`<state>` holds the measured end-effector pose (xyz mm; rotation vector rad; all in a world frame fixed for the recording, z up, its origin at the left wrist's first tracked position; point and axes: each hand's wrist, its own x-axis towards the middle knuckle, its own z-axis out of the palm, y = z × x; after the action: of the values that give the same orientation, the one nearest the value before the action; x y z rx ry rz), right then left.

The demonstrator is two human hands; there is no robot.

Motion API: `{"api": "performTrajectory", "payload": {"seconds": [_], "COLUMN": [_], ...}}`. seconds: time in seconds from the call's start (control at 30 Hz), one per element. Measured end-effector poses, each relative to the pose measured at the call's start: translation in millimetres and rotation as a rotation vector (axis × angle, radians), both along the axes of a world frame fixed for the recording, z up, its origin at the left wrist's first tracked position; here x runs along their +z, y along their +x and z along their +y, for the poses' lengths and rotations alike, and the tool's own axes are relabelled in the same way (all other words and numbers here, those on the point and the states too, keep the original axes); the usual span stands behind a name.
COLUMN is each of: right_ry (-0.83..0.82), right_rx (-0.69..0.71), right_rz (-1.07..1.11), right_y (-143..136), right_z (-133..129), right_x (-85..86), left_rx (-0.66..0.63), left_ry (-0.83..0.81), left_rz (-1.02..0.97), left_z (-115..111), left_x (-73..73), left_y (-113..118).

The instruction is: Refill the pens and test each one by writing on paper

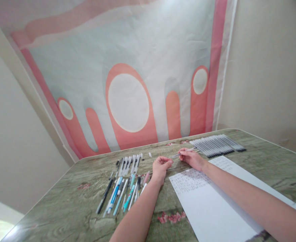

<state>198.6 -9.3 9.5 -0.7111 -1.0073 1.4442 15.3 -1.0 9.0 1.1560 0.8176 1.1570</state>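
Two bare hands meet over the tabletop, toward its far edge. The right hand pinches a slim clear pen in its fingers; the pen slants across the gap between the hands. The left hand is just beside the pen's tip, thumb and forefinger drawn together, though I cannot tell whether they pinch anything.

Near the far right corner lies a close row of clear pens with dark ends. Between that row and the near edge, a white sheet bears lines of handwriting, too small to read; the right forearm crosses it, hiding part. Left of the hands, a shorter group of clear barrels lies toward the far edge, with mixed coloured pens nearer, partly blocked by the left forearm. A small white piece lies near the far edge. No brand is legible.
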Motion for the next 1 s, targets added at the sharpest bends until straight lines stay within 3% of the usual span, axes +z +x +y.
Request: {"api": "performTrajectory", "payload": {"seconds": [0.43, 1.0], "right_ry": [-0.003, -0.016], "right_rx": [-0.007, -0.015], "right_rz": [-0.077, -0.058], "right_y": [0.2, 1.2], "right_z": [-2.2, 0.2], "right_x": [2.6, -1.3], "left_rx": [0.05, 0.014], "left_ry": [-0.105, -0.11], "left_rz": [-0.081, -0.129], "left_z": [-3.4, -2.1], "left_x": [10.3, 8.0], "left_y": [-1.8, -2.8]}}
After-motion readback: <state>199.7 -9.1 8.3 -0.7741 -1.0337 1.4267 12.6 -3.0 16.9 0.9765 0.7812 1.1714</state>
